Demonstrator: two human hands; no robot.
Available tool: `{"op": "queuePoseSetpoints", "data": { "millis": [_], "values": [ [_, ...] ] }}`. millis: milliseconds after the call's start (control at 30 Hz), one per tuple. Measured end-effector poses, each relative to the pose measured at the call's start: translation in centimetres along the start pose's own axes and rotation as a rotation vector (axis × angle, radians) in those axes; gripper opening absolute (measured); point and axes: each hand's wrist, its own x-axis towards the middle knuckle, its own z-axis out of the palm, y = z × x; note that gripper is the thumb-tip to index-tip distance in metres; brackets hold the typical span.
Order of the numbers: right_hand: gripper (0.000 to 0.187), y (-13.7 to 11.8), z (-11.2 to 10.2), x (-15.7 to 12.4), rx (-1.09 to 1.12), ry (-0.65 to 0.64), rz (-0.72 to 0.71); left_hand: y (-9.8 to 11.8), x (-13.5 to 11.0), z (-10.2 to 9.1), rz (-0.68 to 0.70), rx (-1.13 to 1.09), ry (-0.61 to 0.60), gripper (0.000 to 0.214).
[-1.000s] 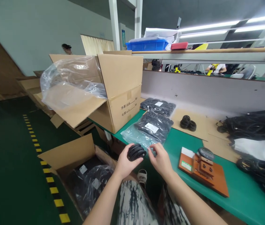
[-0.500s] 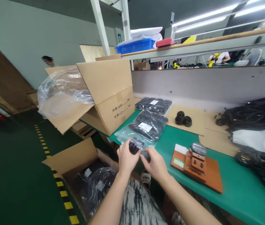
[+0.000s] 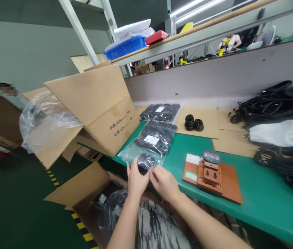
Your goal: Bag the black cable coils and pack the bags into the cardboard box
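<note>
Near the front edge of the table (image 3: 260, 193) we see the left hand (image 3: 137, 178) clamped on a black cable coil (image 3: 146, 161) at the clear plastic bag (image 3: 129, 152); the right hand (image 3: 166, 183) lies just beside it — its grip we cannot tell.

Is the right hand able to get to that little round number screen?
Probably yes. The digital gauge sits on its orange board, off to the right of the right hand, and nothing seems to stand between them. That hand looks busy at the clear bag, though, so it'd have to leave that first.
</note>
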Motion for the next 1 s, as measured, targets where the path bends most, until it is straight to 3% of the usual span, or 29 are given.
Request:
{"op": "queuePoseSetpoints", "data": {
  "millis": [300,500,767,1000],
  "values": [
    [0.024,0.1,0.0,-0.2,-0.002,0.003,-0.078,0.4,0.9,0.9,0.009,-0.089,0.022,0.071],
    [0.021,0.1,0.1,-0.2,0.001,-0.019,-0.06,0.6,1.6,1.4,0.066,-0.185,-0.141,0.069],
    [0.018,-0.2,-0.1,-0.2,0.036,-0.023,-0.031,-1.7,1.5,-0.7,0.303,-0.14,-0.377,0.075],
    [0.016,-0.2,-0.2,-0.2,0.069,-0.013,-0.013,-1.4,1.9,-0.4,0.378,-0.037,-0.371,0.07]
  ]
}}
